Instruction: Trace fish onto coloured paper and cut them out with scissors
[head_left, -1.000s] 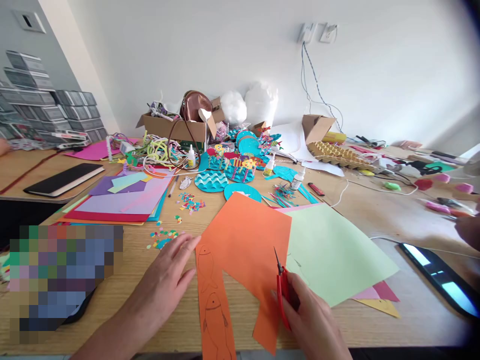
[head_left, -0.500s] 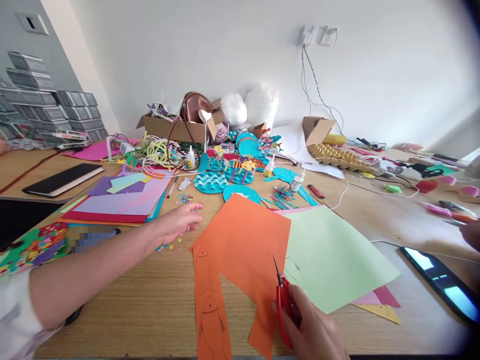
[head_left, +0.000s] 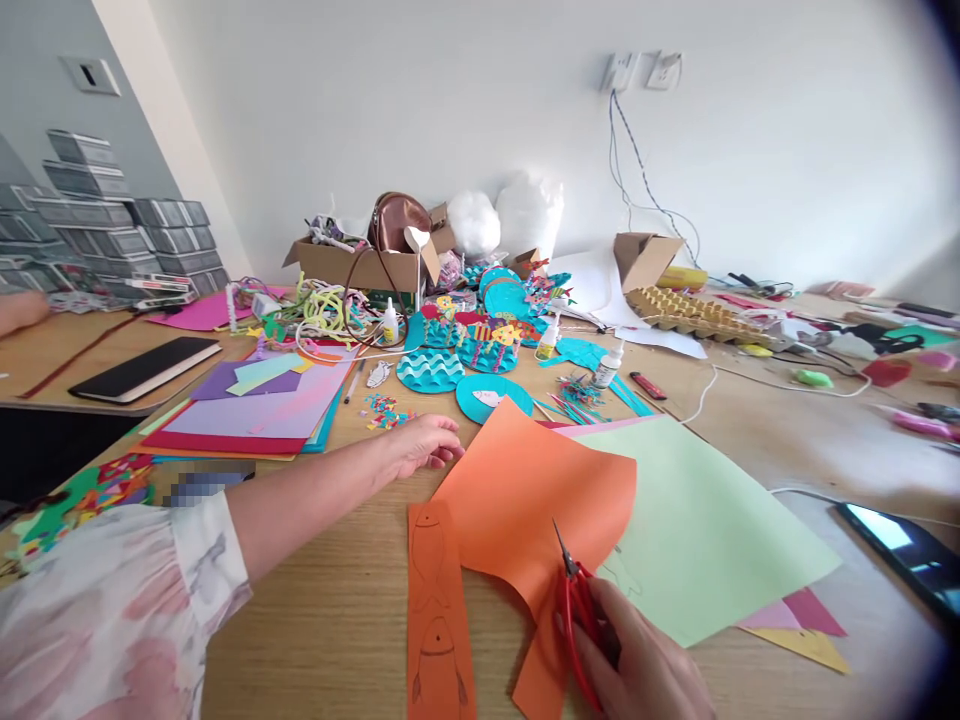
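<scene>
My right hand (head_left: 637,650) grips a pair of red-handled scissors (head_left: 576,605), points up and away and blades nearly together, over the narrow lower part of a large orange sheet (head_left: 540,480). The sheet bows up on its right side. My left hand (head_left: 424,447) reaches across the table, fingers stretched out, with the fingertips at the sheet's upper left edge; whether they touch it I cannot tell. Below that hand lies an orange strip (head_left: 441,610) with two fish drawn on it. A pale green sheet (head_left: 712,530) lies partly under the orange one.
Blue decorated paper plates (head_left: 431,370) and glue bottles (head_left: 607,365) stand beyond the sheets. Stacked coloured paper (head_left: 247,415) and a black notebook (head_left: 146,368) are at left. A phone (head_left: 900,550) with a cable lies at right. Another person's arm (head_left: 22,312) shows at far left.
My left hand has moved right, to the orange sheet's edge. The sheet, flatter before, now bows up on its right. The scissors stay in my right hand, and the view has shifted slightly.
</scene>
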